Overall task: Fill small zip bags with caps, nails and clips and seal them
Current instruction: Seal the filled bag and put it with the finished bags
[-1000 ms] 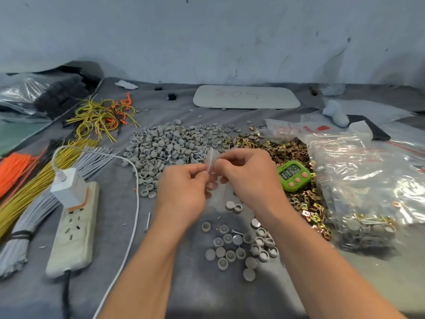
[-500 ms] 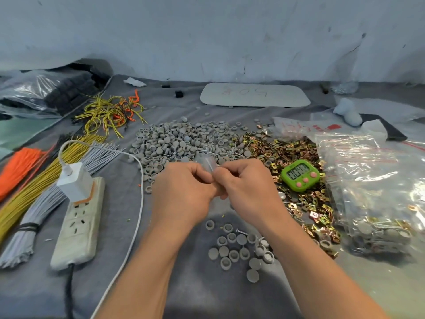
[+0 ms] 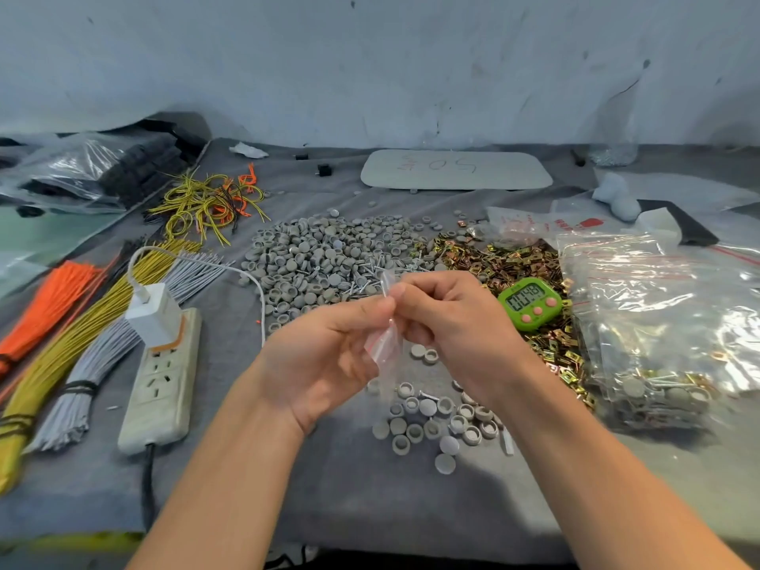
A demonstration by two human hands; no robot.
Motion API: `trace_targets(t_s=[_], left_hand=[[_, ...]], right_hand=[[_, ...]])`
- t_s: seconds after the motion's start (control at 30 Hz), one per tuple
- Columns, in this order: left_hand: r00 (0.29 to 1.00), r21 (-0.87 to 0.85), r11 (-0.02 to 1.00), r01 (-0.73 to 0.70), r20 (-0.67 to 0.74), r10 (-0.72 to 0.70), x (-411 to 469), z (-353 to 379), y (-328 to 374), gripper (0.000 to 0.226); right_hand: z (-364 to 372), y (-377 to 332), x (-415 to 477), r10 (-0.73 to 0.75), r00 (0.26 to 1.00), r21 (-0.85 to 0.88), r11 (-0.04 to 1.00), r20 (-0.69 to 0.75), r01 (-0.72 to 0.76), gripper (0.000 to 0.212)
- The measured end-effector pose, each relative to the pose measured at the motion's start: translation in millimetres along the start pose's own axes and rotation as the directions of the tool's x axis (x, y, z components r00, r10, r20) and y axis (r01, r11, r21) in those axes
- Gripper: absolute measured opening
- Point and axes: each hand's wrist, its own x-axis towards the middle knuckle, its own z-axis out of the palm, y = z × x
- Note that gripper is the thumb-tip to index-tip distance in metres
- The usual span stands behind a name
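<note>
On your bench, caps lie left of clips, with the timer on the clips. The strip lies at your left, wires left of it, bags at your right.

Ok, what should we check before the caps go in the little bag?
1. Left hand and right hand both pinch the little bag: ok.
2. Bag's mouth open: cannot tell.
3. Loose caps lie just below the hands: ok.
4. Nails in the cap heap behind: ok.
5. Clips beside the timer: ok.
</note>
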Motion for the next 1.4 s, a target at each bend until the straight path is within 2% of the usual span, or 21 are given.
trace_targets(t_s=[0.1, 0.2, 0.23, 0.27, 0.3, 0.33, 0.37, 0.4, 0.47, 0.57, 0.67, 0.77, 0.83, 0.9, 1.0, 1.1, 1.13, 1.2, 1.23, 1.3, 1.4], left_hand=[[1.0, -0.104, 0.995, 0.006, 0.015, -0.005, -4.9, 4.2, 4.1, 0.023], [0.999, -0.248, 0.968, -0.037, -0.034, 0.03, -9.3, 4.0, -1.5, 0.019], [0.993, -0.202, 0.976, -0.08, -0.098, 0.061, -10.1, 3.3, -5.0, 0.009], [0.97, -0.051, 0.99, -0.135, -0.209, 0.122, -11.0, 0.6, -8.0, 0.008], [0.91, 0.207, 0.966, -0.158, -0.349, 0.224, -11.7, -3.2, -9.7, 0.017], [0.805, 0.508, 0.856, -0.099, -0.465, 0.369, -12.6, -4.8, -8.4, 0.021], [0.677, 0.739, 0.673, 0.031, -0.511, 0.53, -12.6, -5.0, -6.3, 0.019], [0.56, 0.858, 0.481, 0.183, -0.493, 0.666, -12.9, -4.5, -5.0, 0.014], [0.386, 0.896, 0.214, 0.389, -0.37, 0.845, -13.0, 1.0, -4.3, 0.018], [0.283, 0.934, 0.04, 0.355, -0.148, 0.948, -7.9, 15.0, -11.0, 0.014], [0.304, 0.96, 0.147, 0.24, -0.218, 0.928, -1.7, 14.9, -17.1, 0.009], [0.407, 0.947, 0.282, 0.151, -0.319, 0.856, -1.0, 2.8, -16.9, 0.016], [0.46, 0.942, 0.311, 0.131, -0.335, 0.822, -3.4, -4.5, -13.8, 0.019], [0.466, 0.945, 0.288, 0.154, -0.326, 0.822, -4.5, -8.7, -11.6, 0.021], [0.396, 0.939, 0.287, 0.187, -0.34, 0.853, -3.2, -1.5, -13.7, 0.021], [0.36, 0.949, 0.255, 0.187, -0.308, 0.881, 1.2, 6.2, -16.5, 0.019], [0.35, 0.954, 0.236, 0.182, -0.287, 0.892, 1.7, 5.8, -16.5, 0.018], [0.336, 0.961, 0.218, 0.17, -0.265, 0.904, 1.0, 2.7, -14.4, 0.015], [0.342, 0.963, 0.218, 0.157, -0.26, 0.903, 0.4, 1.8, -13.3, 0.014], [0.364, 0.97, 0.204, 0.131, -0.239, 0.9, -0.9, 1.6, -12.8, 0.013], [0.423, 0.977, 0.13, 0.169, -0.191, 0.886, -2.0, 3.5, -17.4, 0.011]], right_hand=[[2.3, -2.1, 0.1, -0.003, 1.0, 0.141, 0.99, -0.009, 0.004, 0.039], [-1.3, -0.9, -2.0, 0.048, 0.996, 0.171, 0.985, -0.079, -0.034, 0.039], [-2.0, -1.3, -2.6, 0.053, 0.993, 0.136, 0.99, -0.103, -0.039, 0.038], [-2.4, -1.8, -2.6, 0.045, 0.99, 0.046, 0.998, -0.131, -0.039, 0.038], [-2.6, -1.8, -2.2, 0.021, 0.986, -0.106, 0.994, -0.167, -0.039, 0.04], [-2.4, -1.9, -2.2, -0.016, 0.978, -0.291, 0.956, -0.207, -0.046, 0.042], [-1.7, -1.6, -1.6, -0.052, 0.97, -0.453, 0.89, -0.236, -0.062, 0.042], [-0.3, -1.9, -0.9, -0.077, 0.963, -0.566, 0.82, -0.258, -0.086, 0.04], [5.6, -3.6, 0.5, -0.12, 0.946, -0.682, 0.72, -0.301, -0.126, 0.039], [15.2, -4.5, 0.7, -0.31, 0.879, -0.801, 0.586, -0.363, -0.124, 0.039], [27.2, -2.2, -5.2, -0.434, 0.863, -0.835, 0.55, -0.259, 0.026, 0.019], [36.7, 4.1, -7.0, -0.198, 0.959, -0.811, 0.583, -0.201, -0.05, 0.012], [38.7, 6.1, -4.0, -0.028, 0.967, -0.817, 0.541, -0.253, -0.198, 0.035], [37.1, 4.7, 1.0, 0.038, 0.926, -0.835, 0.418, -0.377, -0.357, 0.053], [37.7, 3.6, 6.5, -0.109, 0.867, -0.87, 0.155, -0.486, -0.468, 0.053], [48.7, 6.7, 8.5, -0.23, 0.945, -0.971, 0.118, -0.231, -0.209, 0.01], [51.1, 8.3, 9.4, -0.284, 0.947, -0.989, 0.076, -0.147, -0.13, 0.008], [48.3, 13.9, 12.8, -0.343, 0.934, -0.992, 0.105, -0.101, -0.069, 0.021], [45.7, 14.9, 14.6, -0.284, 0.949, -0.976, 0.2, -0.14, -0.085, 0.02], [38.7, 20.5, 16.3, -0.042, 0.95, -0.819, 0.519, -0.31, -0.244, 0.022], [28.0, 23.0, 21.3, 0.279, 0.863, -0.439, 0.77, -0.421, -0.463, 0.019]])
